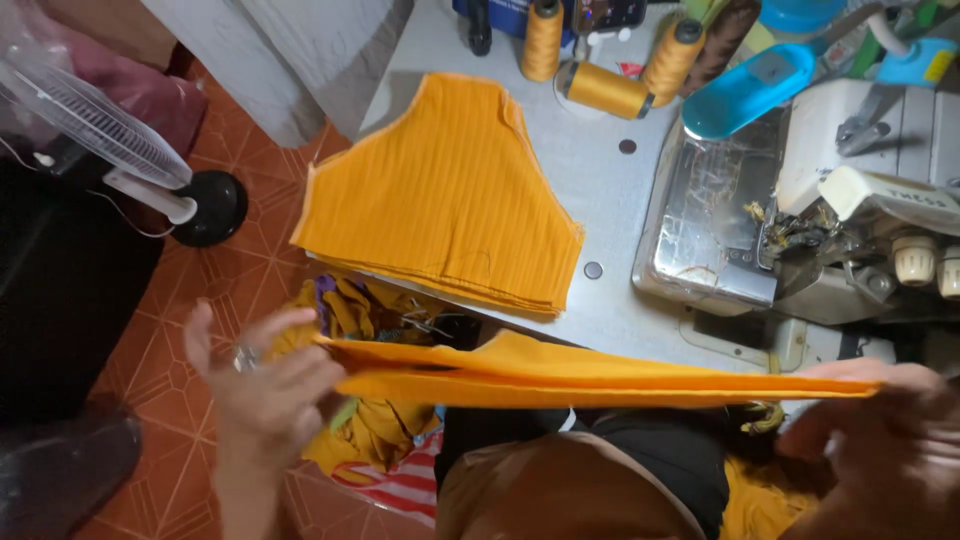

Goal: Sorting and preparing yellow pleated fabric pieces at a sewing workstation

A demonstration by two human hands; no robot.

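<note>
Both hands, left hand (pixel 262 375) and right hand (pixel 868 425), pinch a folded orange fabric piece (pixel 590 377) taut off the surface's (pixel 610 190) near edge; four thread cones (pixel 607 88) stand at its far edge beside an orange fabric stack (pixel 440 195).

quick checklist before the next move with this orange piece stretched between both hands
1. Left hand has a grip on the near end of the long orange ribbed fabric piece: ok, fingers pinch it.
2. Right hand has a grip on the far end: ok.
3. Piece pulled straight between the hands: ok, edges look aligned, though a fold shows near the left.
4. Stack of cut orange fabric panels lies flat on the grey metal table: ok, its left corner overhangs the edge.
5. White overlock sewing machine bed free of fabric: ok; threading cannot tell.
6. Orange thread cones within reach: ok, one lies on its side.
</note>
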